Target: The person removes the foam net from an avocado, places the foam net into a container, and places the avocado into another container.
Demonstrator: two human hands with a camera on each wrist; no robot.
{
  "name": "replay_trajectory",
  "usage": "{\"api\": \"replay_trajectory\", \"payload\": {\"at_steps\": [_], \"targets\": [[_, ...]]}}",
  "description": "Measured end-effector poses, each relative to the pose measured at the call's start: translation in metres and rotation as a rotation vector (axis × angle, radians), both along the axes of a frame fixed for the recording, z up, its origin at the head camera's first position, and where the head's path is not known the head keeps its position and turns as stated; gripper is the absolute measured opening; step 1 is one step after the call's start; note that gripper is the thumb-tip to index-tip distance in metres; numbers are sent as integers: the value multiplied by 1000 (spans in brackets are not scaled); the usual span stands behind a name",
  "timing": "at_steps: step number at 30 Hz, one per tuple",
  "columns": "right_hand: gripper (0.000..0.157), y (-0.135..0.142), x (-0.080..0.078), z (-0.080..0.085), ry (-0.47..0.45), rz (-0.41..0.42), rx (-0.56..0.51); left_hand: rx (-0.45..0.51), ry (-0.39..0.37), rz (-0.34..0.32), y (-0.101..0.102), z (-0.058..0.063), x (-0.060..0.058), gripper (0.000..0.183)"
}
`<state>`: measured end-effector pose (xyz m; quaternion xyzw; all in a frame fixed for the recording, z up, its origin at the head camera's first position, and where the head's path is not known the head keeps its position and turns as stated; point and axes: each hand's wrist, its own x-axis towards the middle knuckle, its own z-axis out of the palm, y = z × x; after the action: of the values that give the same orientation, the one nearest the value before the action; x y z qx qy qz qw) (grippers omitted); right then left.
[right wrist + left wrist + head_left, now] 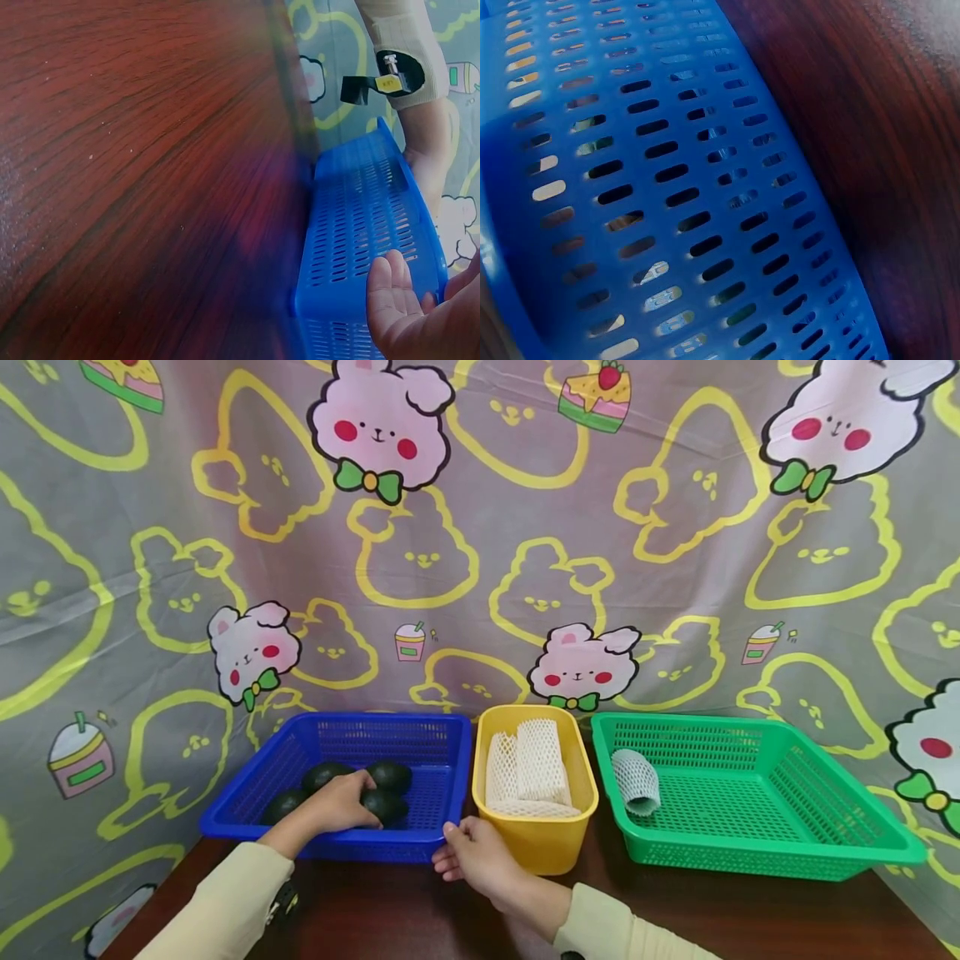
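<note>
Several dark green avocados lie in a blue plastic basket at the left of the head view. Over the front rim reaches my left hand, thumb and forefinger against the near right avocado; the other fingertips are hidden. My right hand is at the basket's front right corner, its thumb by the rim. In the right wrist view, that hand's fingers look fairly straight beside the basket's outer wall, holding nothing visible. Only the slotted basket wall fills most of the left wrist view.
A yellow bin in the middle holds white foam net sleeves. To its right stands a green basket with one net-covered item at its left side. The dark wooden table meets a patterned cloth behind.
</note>
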<state>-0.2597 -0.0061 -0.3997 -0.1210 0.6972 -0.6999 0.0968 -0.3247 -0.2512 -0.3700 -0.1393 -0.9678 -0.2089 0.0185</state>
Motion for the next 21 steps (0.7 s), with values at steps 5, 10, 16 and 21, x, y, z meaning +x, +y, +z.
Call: {"api": "replay_trajectory", "payload": {"at_steps": [5, 10, 16, 21], "targets": [[20, 0, 1, 0, -10, 1, 6, -35, -14, 2, 1, -1, -2, 55], [20, 0, -1, -1, -6, 2, 7, -53, -16, 11, 3, -1, -3, 55], [21, 0, -3, 0, -8, 14, 5, -68, -30, 36, 3, 0, -3, 54], [21, 0, -3, 0, -20, 8, 11, -76, -75, 30, 6, 2, -5, 56]]}}
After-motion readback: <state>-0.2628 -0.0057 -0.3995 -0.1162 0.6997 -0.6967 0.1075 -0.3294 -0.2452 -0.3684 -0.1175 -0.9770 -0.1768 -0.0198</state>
